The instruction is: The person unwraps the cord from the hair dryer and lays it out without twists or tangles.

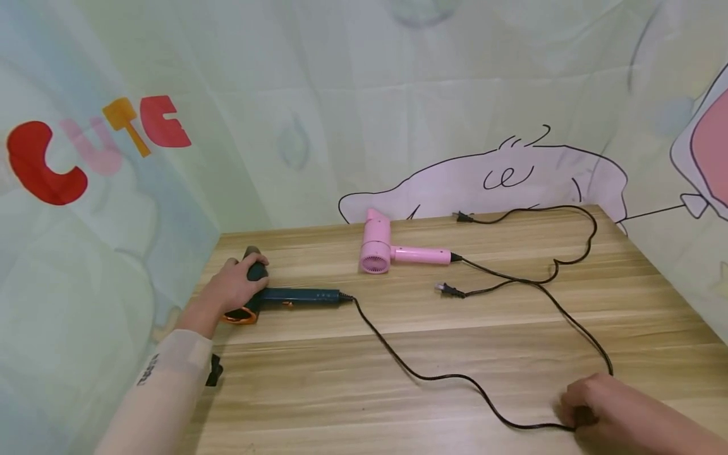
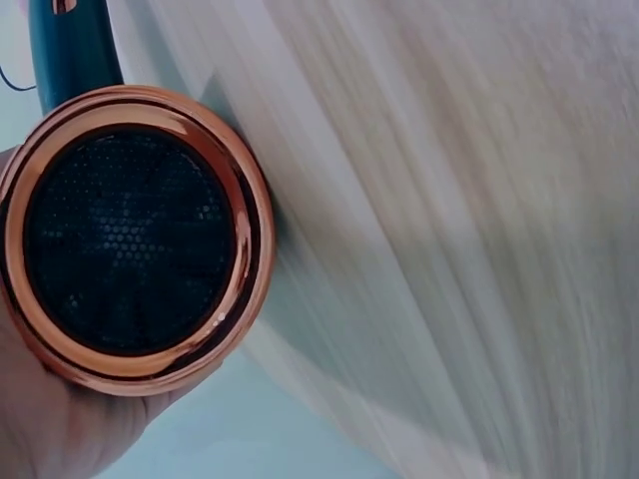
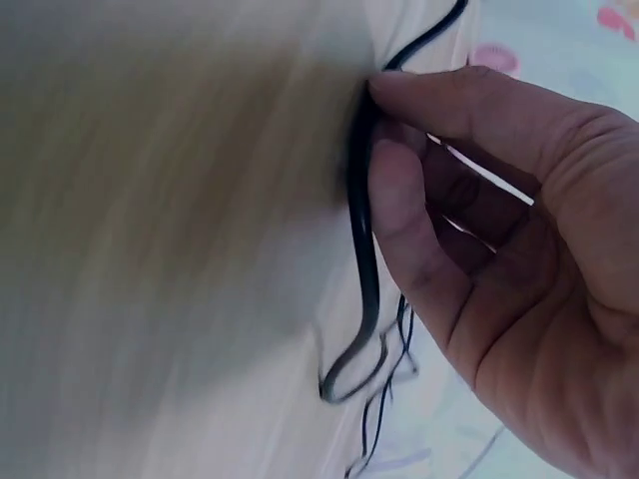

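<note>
A dark teal hair dryer (image 1: 301, 296) with a copper rim lies at the left of the table, its handle pointing right. My left hand (image 1: 233, 284) grips its head from above. In the left wrist view the dryer's round dark grille (image 2: 130, 239) is seen close up, with part of the left hand (image 2: 60, 429) around it. At the front right, my right hand (image 1: 608, 404) holds the black cord (image 1: 423, 377) that runs from this dryer. The right wrist view has the thumb and finger of the right hand (image 3: 519, 220) pinching the cord (image 3: 361, 220).
A pink hair dryer (image 1: 421, 254) lies near the back middle of the wooden table (image 1: 318, 385). Two black plugs, one at the back (image 1: 463, 217) and one nearer (image 1: 450, 290), end cords that cross on the right. A printed curtain (image 1: 273, 114) hangs behind and beside the table.
</note>
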{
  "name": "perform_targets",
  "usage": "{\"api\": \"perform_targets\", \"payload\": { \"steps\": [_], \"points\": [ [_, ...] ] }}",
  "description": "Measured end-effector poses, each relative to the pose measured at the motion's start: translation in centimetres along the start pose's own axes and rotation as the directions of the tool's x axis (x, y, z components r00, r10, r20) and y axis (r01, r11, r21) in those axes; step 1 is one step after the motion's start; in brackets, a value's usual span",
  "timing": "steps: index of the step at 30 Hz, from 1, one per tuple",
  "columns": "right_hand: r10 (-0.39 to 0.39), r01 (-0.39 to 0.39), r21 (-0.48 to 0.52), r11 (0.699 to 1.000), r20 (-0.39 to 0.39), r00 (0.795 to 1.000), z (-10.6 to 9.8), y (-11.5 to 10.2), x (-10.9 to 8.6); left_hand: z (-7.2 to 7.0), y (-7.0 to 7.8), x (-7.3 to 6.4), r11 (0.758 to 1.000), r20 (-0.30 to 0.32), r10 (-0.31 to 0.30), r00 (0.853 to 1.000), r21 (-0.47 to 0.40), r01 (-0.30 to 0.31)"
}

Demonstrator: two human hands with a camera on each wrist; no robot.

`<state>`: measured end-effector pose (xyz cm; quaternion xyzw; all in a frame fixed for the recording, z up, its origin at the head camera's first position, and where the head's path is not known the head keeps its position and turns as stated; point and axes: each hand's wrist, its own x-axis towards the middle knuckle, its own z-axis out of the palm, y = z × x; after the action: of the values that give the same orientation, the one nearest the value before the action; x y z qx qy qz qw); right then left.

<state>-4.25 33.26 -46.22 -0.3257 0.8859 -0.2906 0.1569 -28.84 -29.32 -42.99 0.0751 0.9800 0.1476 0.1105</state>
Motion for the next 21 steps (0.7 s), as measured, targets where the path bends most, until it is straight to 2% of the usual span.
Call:
{"api": "perform_targets", "payload": {
  "steps": [2, 5, 12, 16, 19, 21],
  "points": [
    [-0.055, 0.055, -0.024, 0.998, -0.023, 0.998, -0.4, 1.1, -1.0, 0.0, -0.3, -0.1, 1.0, -0.004, 0.018, 1.0, 0.011, -0.018],
    [-0.002, 0.002, -0.024, 1.0, 0.002, 1.0, -1.2, 2.2, -2.1, -0.1, -0.7, -0.1, 0.999, -0.006, 0.033, 0.999, 0.009, -0.033],
    [0.128, -0.126, -0.138, 0.982, 0.007, 0.992, -2.6, 3.5, -3.3, -0.2, -1.1, -0.4, 0.999, -0.01, 0.05, 0.999, -0.001, -0.05],
    [0.262, -0.253, -0.187, 0.949, 0.022, 0.965, -3.3, 3.8, -3.5, -0.1, -1.2, -0.9, 0.998, 0.004, 0.055, 0.998, -0.009, -0.055],
    [0.322, -0.313, -0.222, 0.923, 0.006, 0.947, -3.6, 3.7, -3.4, 0.0, -1.1, -1.3, 0.998, 0.014, 0.057, 0.998, -0.023, -0.056],
    [0.347, -0.349, -0.237, 0.907, -0.049, 0.937, -3.6, 3.4, -3.2, 0.1, -1.0, -1.4, 0.998, 0.012, 0.059, 0.998, -0.025, -0.058]
  ]
}}
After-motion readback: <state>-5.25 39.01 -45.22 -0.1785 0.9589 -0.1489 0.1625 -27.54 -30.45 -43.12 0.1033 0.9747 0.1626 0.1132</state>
